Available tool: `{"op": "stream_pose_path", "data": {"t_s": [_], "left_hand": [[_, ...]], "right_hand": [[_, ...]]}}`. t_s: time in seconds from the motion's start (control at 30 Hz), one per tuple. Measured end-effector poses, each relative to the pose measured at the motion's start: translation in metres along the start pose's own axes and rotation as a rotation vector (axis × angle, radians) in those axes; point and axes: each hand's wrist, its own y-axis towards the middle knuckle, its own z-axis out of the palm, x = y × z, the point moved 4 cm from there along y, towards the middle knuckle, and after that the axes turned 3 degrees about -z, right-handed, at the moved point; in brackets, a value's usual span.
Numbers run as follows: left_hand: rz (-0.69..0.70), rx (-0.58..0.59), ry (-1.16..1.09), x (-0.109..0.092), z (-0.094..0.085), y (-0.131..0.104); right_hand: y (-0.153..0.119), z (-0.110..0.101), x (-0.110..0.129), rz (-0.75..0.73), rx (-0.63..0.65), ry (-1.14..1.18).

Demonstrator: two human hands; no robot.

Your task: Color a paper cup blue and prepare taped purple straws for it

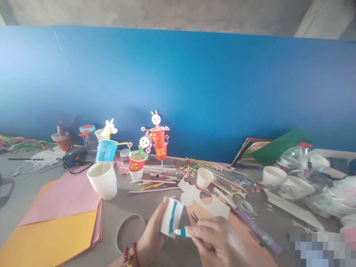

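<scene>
My left hand (154,228) is wrapped round a white paper cup (178,215), tilted, with an uneven blue stripe down its side. In my right hand (214,237) is a blue marker (181,232), its tip touching the lower end of the stripe. Dark pointed blades, apparently scissors (194,216), stick out beside my right hand; whether it also holds them I cannot tell. Behind the cup lies white paper with round cut-outs (191,193), partly over an orange sheet (198,209). A roll of tape, seen as a ring (118,233), stands by my left wrist.
Stacked white cups (104,181) hold up a blue cup figure (106,151). Rabbit figures on red cups (137,162) stand farther back. Coloured sheets (63,230) lie left, loose sticks (155,185) in the middle. Plastic bags and cups (296,187) crowd the right; a blue wall (194,92) rises behind.
</scene>
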Motion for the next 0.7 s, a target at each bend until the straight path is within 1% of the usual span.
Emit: {"op": "stream_pose_path", "data": {"t_s": [0.07, 0.13, 0.2, 0.3, 0.37, 0.43, 0.5, 0.6, 0.7], "left_hand": [[-0.017, -0.001, 0.000, 0.0011, -0.0011, 0.0006], [-0.022, -0.012, 0.006, 0.0009, -0.0011, 0.0000], [-0.022, -0.022, 0.010, -0.0002, 0.0004, -0.0019], [-0.047, -0.045, -0.009, -0.0013, 0.0037, -0.0057], [-0.059, -0.071, -0.022, -0.0015, 0.0046, -0.0075], [-0.056, -0.084, -0.020, -0.0011, 0.0043, -0.0080], [-0.046, -0.068, -0.012, -0.0003, 0.0038, -0.0072], [-0.028, -0.039, -0.015, 0.0005, 0.0028, -0.0054], [-0.026, -0.048, -0.004, 0.0007, 0.0018, -0.0053]], "right_hand": [[0.0001, 0.0006, 0.0007, -0.031, -0.010, -0.002], [0.0000, 0.0012, 0.0000, -0.022, -0.020, -0.008], [0.0000, 0.0020, -0.0001, -0.010, -0.015, -0.008], [-0.0003, 0.0003, 0.0024, -0.038, -0.033, -0.026], [-0.0007, -0.0022, 0.0025, -0.020, -0.037, -0.056], [-0.0013, -0.0038, 0.0017, 0.009, -0.011, -0.079], [-0.0017, -0.0043, 0.0024, 0.001, 0.015, -0.080], [-0.0019, -0.0043, 0.0042, -0.027, 0.001, -0.069], [-0.0013, -0.0031, 0.0032, 0.018, 0.000, -0.056]]}}
